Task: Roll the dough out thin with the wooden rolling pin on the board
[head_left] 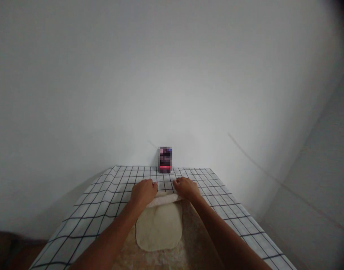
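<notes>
A flat, pale sheet of dough (159,228) with rounded corners lies on a brown, floury board (194,240). Across its far end rests a light-coloured rolling pin (164,200), tilted slightly up toward the right. My left hand (144,190) is closed over the pin's left end, and my right hand (186,187) is closed over its right end. Both hands hide the pin's ends. A little dough shows beyond the pin, between my hands.
A white tablecloth with dark grid lines (95,202) covers the table, which meets a plain wall (172,75). Against that wall leans an upright phone-like object (165,159), its face pixelated. A dark brown object (8,249), unclear in kind, is at the lower left.
</notes>
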Demonstrator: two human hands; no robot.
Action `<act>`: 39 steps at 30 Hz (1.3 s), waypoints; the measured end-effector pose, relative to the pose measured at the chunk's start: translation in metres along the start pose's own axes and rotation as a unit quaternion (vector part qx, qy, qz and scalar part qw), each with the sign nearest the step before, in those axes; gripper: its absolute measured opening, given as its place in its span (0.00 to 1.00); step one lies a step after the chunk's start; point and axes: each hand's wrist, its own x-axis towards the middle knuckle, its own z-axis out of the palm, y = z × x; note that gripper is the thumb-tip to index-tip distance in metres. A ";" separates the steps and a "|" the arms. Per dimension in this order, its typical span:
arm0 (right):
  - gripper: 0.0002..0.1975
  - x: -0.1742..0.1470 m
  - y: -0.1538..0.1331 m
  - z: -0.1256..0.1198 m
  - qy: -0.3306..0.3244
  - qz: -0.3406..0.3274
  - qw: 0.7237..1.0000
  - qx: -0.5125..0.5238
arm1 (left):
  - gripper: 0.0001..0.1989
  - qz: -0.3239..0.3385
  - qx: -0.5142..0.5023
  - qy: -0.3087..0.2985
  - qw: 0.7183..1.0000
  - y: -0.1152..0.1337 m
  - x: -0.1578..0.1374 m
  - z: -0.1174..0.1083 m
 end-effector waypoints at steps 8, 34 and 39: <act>0.22 -0.042 0.006 -0.007 -0.006 -0.030 0.999 -0.012 | 0.21 0.010 0.011 0.016 1.000 0.009 -0.028 -0.003; 0.25 -0.049 0.008 0.000 0.024 -0.064 0.997 0.025 | 0.20 0.105 0.027 0.088 0.990 0.010 -0.055 -0.003; 0.24 -0.021 0.003 -0.002 0.016 -0.069 0.997 0.015 | 0.22 0.047 0.016 0.031 0.998 0.009 -0.023 -0.004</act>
